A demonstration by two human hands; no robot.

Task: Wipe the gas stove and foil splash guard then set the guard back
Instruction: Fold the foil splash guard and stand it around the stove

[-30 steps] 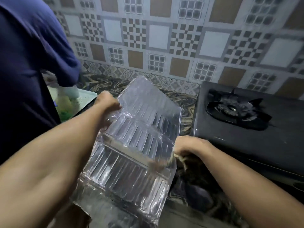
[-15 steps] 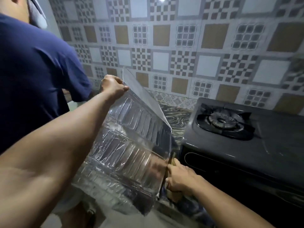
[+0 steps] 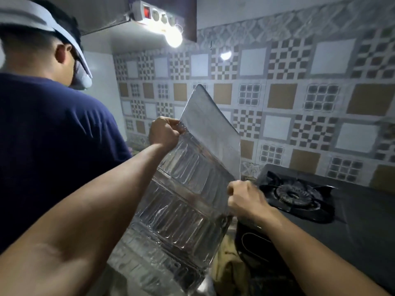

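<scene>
The silver foil splash guard (image 3: 181,206) hangs upright in the air in front of me, its ribbed panels facing me and its top panel folded back. My left hand (image 3: 163,133) grips its upper left edge. My right hand (image 3: 245,199) grips its right edge, near the fold. The black gas stove (image 3: 352,221) stands on the counter to the right, its burner (image 3: 294,194) just beyond my right hand. A yellowish cloth (image 3: 226,268) lies below the guard's right corner, beside the stove.
A person in a navy shirt (image 3: 53,146) stands close on the left with their back to me. A patterned tile wall (image 3: 299,92) runs behind the stove. A lit bulb (image 3: 174,37) and a power strip (image 3: 158,13) hang above.
Both hands have raised the guard higher and more upright. My right hand moved up along its right edge. The view has tilted upward, showing the lamp and the other person's head.
</scene>
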